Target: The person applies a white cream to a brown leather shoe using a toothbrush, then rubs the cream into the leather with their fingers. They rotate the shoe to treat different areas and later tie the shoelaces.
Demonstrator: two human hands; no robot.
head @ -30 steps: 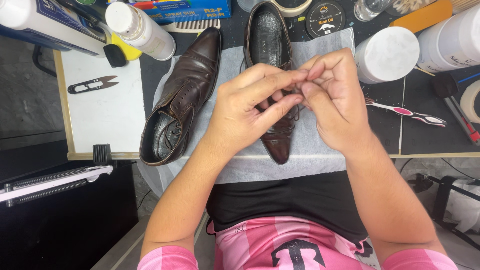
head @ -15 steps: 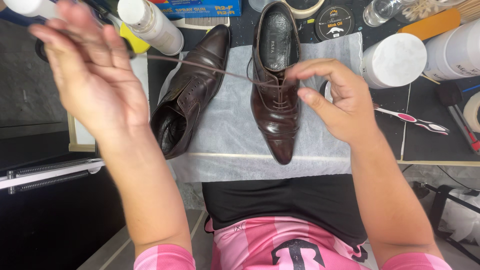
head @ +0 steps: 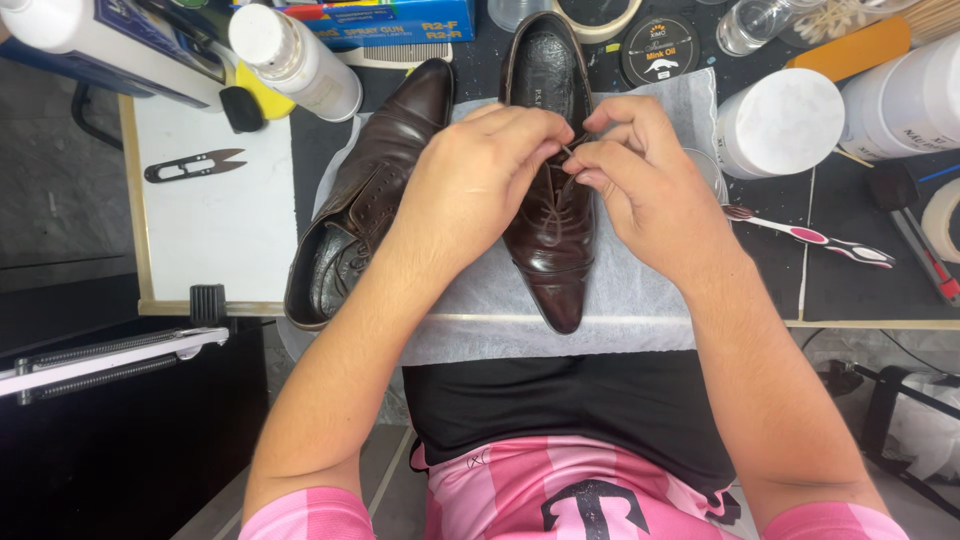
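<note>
From up here I have both hands meeting over the laces of the upright shoe (head: 553,230), a dark brown, glossy leather dress shoe with a pointed toe aimed toward me. My left hand (head: 480,180) curls narrow, fingertips pinched on the thin lace (head: 566,152); my right hand (head: 640,185) pinches the same lace from the other side, fingers bent close. The two hands touch at the fingertips and cover most of the lacing, so I cannot see the eyelets beneath.

The shoe stands on a soft white cloth (head: 640,300) spread over the counter (head: 780,270), its edge hanging over the front. Just beside it on the left, the second brown shoe (head: 370,190) lies tipped on its side, worn opening facing me, brogue holes along the seam.

Around them: a white cylindrical tub (head: 780,122) near my right hand, a pink-and-white toothbrush (head: 810,236), a round polish tin (head: 660,50), a white bottle (head: 295,62), and small black thread snips (head: 195,165) on a pale board well apart to the left.
</note>
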